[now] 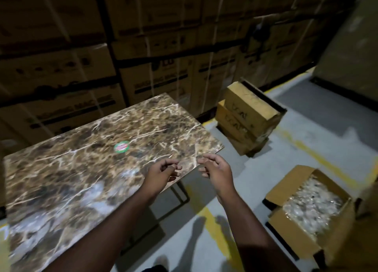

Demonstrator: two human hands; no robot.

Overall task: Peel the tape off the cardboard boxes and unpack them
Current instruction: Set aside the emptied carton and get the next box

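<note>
Far left and across the whole top of the frame there's a dim wall of big stacked cartons (pixel 61 71) with strapping on them. Below that, taking up the left and centre, is the marble-pattern bench (pixel 67 169), bare except for a round green and red sticker (pixel 122 147) near the middle. Both hands hang in the air over the bench's right-hand corner, just beside each other but not touching: left hand (pixel 163 172) has its fingers loosely curled, right hand (pixel 216 169) likewise, neither holding anything. Right of centre, a stack of closed cardboard boxes (pixel 248 118) sits on the grey floor (pixel 306 112) with yellow lines. Lower right, an open cardboard box (pixel 306 210) on the floor, flaps out, full of something clear and shiny, too blurry to name.
</note>
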